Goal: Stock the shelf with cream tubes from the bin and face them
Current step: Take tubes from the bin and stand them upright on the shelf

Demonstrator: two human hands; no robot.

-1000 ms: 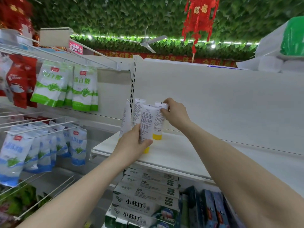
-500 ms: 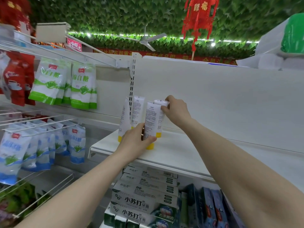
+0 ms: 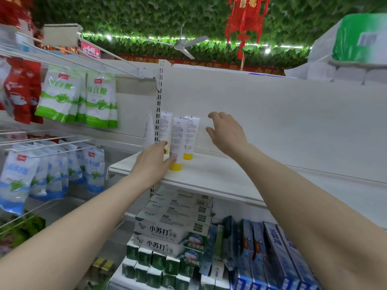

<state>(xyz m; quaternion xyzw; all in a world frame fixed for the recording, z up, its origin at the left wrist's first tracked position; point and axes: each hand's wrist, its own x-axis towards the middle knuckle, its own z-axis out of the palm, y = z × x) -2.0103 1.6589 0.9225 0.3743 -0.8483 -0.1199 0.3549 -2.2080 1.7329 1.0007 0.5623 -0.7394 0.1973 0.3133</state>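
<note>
White tubes point(image 3: 178, 141), leftmost seemingly half-hidden.

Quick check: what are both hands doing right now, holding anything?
Left hand: open, fingers touching the front white cream tube with yellow cap, not gripping it.
Right hand: open, holding nothing, beside the tubes.

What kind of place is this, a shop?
Most likely a small grocery shop: hanging sugar bags, stacked toothpaste boxes below, and cream tubes standing cap-down on a white shelf.
</note>
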